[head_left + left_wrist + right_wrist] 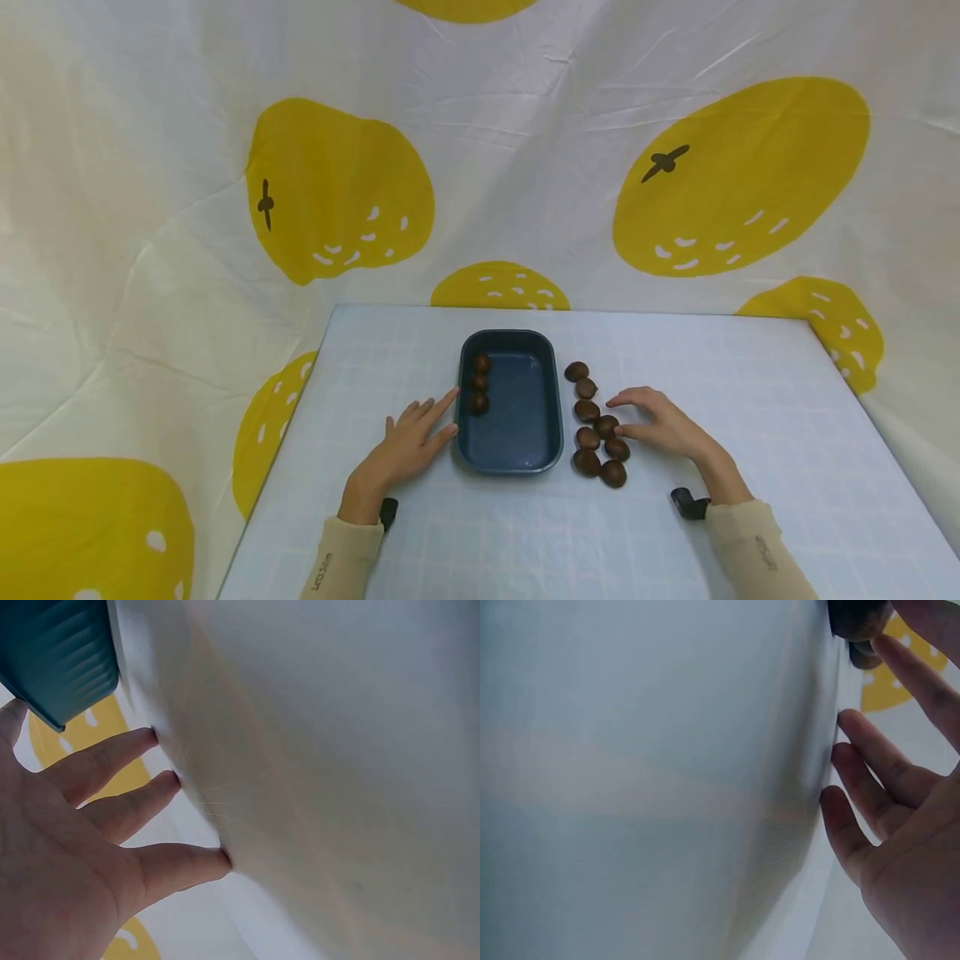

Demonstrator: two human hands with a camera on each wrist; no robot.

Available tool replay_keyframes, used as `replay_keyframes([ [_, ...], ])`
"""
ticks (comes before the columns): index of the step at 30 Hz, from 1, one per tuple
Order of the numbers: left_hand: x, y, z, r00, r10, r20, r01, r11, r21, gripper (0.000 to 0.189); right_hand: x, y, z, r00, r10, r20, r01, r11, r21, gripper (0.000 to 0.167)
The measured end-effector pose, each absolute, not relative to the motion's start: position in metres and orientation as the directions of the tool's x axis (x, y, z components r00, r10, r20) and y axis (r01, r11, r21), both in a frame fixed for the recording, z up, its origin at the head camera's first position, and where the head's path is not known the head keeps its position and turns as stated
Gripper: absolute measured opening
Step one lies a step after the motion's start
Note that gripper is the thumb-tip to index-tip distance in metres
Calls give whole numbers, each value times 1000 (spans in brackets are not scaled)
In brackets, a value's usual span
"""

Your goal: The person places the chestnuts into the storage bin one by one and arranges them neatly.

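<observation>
A dark blue rectangular tray (517,450) holds three brown chestnuts (479,383) in a line along its left wall. My left hand (405,446) lies spread beside the tray, its index finger and thumb at the left rim. In the left wrist view, the other fingertips of that hand (67,832) rest on the tabletop. Several loose chestnuts (587,411) form a cluster right of the tray. My right hand (663,425) reaches to them from the right, thumb and index finger apart beside the nearest chestnut (606,427). Its remaining fingers (885,765) touch the table in the right wrist view.
A pale checked cloth covers the table (750,375). Behind and left hangs a white curtain (525,167) with large yellow fruit prints. Black wrist cameras sit under both wrists, the right one (688,503) standing out clearly.
</observation>
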State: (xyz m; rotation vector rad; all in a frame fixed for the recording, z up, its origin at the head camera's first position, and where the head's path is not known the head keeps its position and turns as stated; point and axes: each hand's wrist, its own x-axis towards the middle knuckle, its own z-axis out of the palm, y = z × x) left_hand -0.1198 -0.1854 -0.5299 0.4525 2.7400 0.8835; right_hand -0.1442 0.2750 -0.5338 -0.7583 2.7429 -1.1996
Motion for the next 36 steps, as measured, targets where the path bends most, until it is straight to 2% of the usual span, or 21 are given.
replay_keyframes([
  [8, -120, -187, -533, -933, 338, -122, 202, 773, 601, 60, -150, 274, -535, -882, -471, 30, -362, 634, -683, 32],
  [16, -122, -184, -533, -929, 351, -117, 221, 779, 586, 60, -148, 276, -534, -891, -453, 13, -352, 674, -650, 28],
  [30, -120, -186, -530, -929, 349, -121, 220, 787, 577, 62, -153, 273, -536, -884, -468, 5, -370, 691, -622, 33],
  [36, -120, -185, -528, -931, 344, -122, 217, 789, 575, 62, -156, 275, -539, -891, -452, -37, -335, 711, -618, 34],
])
